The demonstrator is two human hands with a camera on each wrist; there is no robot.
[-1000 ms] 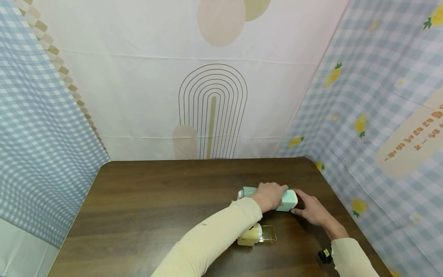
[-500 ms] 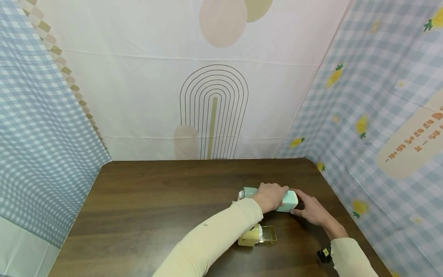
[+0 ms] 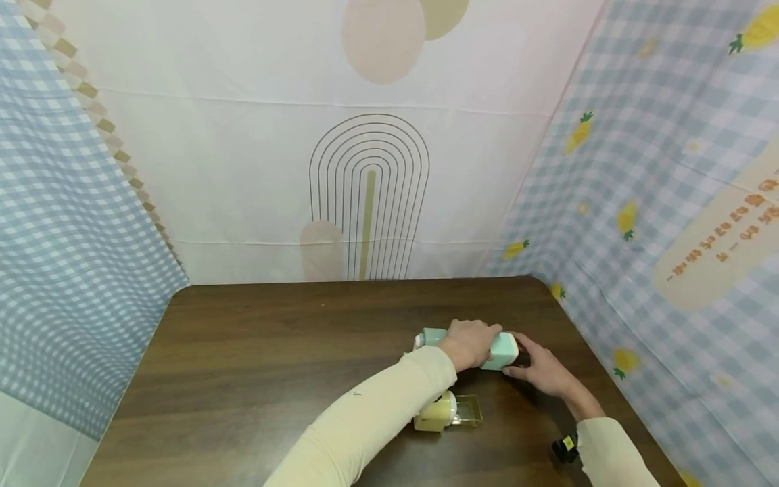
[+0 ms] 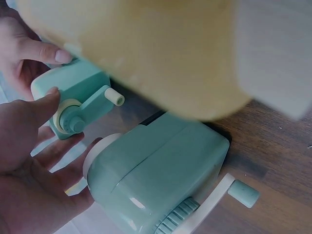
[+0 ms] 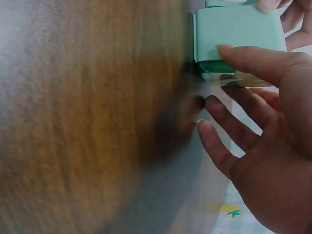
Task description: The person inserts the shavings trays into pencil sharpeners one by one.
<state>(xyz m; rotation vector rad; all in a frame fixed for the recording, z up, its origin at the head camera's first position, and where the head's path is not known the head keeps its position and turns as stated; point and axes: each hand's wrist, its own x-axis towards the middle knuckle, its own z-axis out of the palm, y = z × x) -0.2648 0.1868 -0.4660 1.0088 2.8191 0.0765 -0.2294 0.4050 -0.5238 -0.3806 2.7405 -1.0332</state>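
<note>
Left hand (image 3: 468, 343) grips the mint sharpener (image 3: 502, 352), right there between both hands; right hand (image 3: 544, 370) pinches its far end. Looks light, stiff, slickish plastic: best held by that boxy body, clear of the crank (image 4: 92, 107) beside the left thumb.

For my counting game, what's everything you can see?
Back cloth: 1, white patterned, at the back
Checked cloths: 2, blue-white, both sides
Table: 1, brown, in the middle
Teal sharpener: 1, dull green, table's right half
Mint sharpener: 1, light green, right of teal
Yellow sharpener: 1, yellow, below those two
Black gadget: 1, black-yellow, lower right
Sleeves: 2, cream, on both arms
Left hand: 1, bare, holding mint sharpener
Right hand: 1, bare, holding mint sharpener
</note>
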